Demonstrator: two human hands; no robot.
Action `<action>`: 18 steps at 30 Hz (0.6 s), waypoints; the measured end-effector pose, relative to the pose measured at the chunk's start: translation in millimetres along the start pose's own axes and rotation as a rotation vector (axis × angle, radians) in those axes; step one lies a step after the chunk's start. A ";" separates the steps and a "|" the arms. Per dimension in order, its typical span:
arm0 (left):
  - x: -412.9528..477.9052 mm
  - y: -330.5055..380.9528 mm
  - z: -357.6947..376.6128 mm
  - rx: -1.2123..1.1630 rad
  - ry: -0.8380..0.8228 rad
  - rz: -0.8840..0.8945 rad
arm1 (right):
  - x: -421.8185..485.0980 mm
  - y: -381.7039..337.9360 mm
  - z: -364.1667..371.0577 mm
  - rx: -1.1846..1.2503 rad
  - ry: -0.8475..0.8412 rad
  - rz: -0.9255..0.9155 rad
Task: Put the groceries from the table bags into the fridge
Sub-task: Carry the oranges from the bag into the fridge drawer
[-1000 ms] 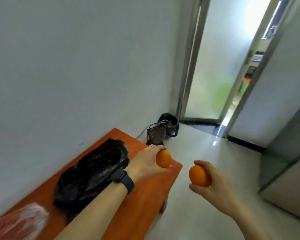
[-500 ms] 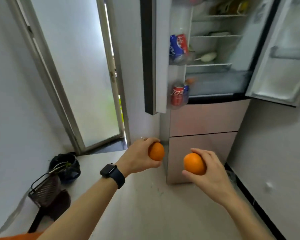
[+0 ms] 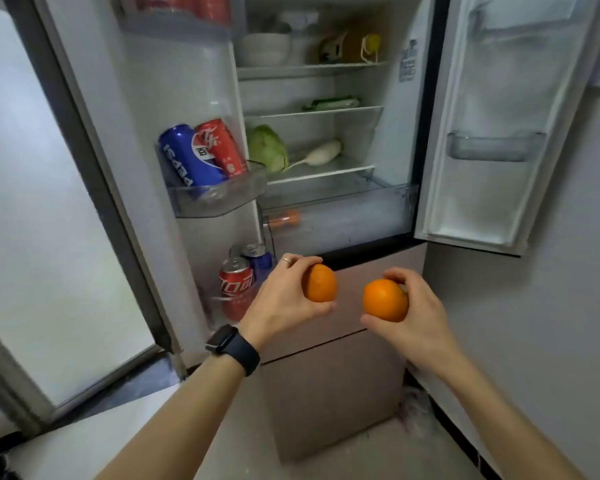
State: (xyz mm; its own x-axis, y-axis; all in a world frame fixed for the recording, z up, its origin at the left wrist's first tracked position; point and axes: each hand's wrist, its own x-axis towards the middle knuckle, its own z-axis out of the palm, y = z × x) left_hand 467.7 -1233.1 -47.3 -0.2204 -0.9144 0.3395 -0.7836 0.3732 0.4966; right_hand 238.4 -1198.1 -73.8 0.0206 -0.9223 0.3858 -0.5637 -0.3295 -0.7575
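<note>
Oranges: two, one per hand. The left orange [image 3: 320, 283] and the right orange [image 3: 385, 300] are held in the air in front of the open fridge [image 3: 329, 393], below its lit compartment and not yet inside.
Hands: the left hand [image 3: 281, 303] has its fingers curled round its orange, and the right hand [image 3: 416, 320] cups the other, thumb beneath. The hands are apart.
Step in hand: carrying the fruit in. I would lift both past the drawer lip and set them down one at a time; round fruit likely rolls, so a walled spot suits better than a bare shelf.
Landing spots: the crisper drawer [image 3: 343, 216] has something orange showing through its front, though what it is cannot be told. The lowest shelf [image 3: 326, 169] has room beside the cabbage [image 3: 267, 148] and white radish [image 3: 321, 154].
Doors: both are swung wide. The left door bin [image 3: 219, 199] holds cola cans [image 3: 201, 154], and the right door bin [image 3: 492, 147] looks bare.
Room: pale floor [image 3: 361, 459], a glass door [image 3: 49, 237] at left, a wall [image 3: 551, 341] close at right — the table is out of view.
</note>
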 end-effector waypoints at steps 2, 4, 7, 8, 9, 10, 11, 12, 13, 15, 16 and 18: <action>42.7 4.6 4.9 -0.005 0.021 0.029 | 37.0 11.3 -10.3 -0.012 0.015 -0.014; 83.3 5.8 9.7 -0.005 0.051 0.034 | 74.3 24.6 -19.8 -0.008 0.021 -0.032; 140.7 0.7 16.9 -0.009 0.088 0.022 | 134.2 47.2 -32.9 -0.014 0.004 -0.052; 158.5 -1.4 18.8 -0.005 0.109 0.019 | 154.9 54.9 -36.3 -0.016 -0.014 -0.063; 176.6 -4.0 20.4 0.000 0.133 0.013 | 176.4 62.8 -38.8 -0.015 -0.030 -0.077; 195.3 -6.7 22.1 0.010 0.160 0.003 | 197.6 71.2 -41.2 -0.010 -0.040 -0.096; 213.7 -9.3 23.3 0.024 0.190 -0.011 | 218.4 78.7 -43.1 0.000 -0.049 -0.115; 231.8 -11.1 23.5 0.034 0.224 -0.029 | 238.8 85.0 -44.9 0.013 -0.058 -0.130; 249.8 -11.9 23.3 0.038 0.257 -0.048 | 259.1 90.7 -46.5 0.029 -0.073 -0.139; 284.0 -12.6 21.2 0.039 0.300 -0.079 | 298.3 98.6 -49.0 0.049 -0.108 -0.169; 299.7 -12.8 19.3 0.038 0.307 -0.100 | 317.5 101.0 -50.0 0.051 -0.119 -0.191; 328.5 -14.0 12.2 0.031 0.303 -0.162 | 355.7 101.8 -52.0 0.055 -0.121 -0.245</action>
State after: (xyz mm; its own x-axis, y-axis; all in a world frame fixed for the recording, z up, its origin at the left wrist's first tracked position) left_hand 399.2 -1540.6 47.5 0.0876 -0.8716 0.4824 -0.8124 0.2177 0.5409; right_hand 145.5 -1549.2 13.6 0.2514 -0.8302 0.4976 -0.4845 -0.5530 -0.6778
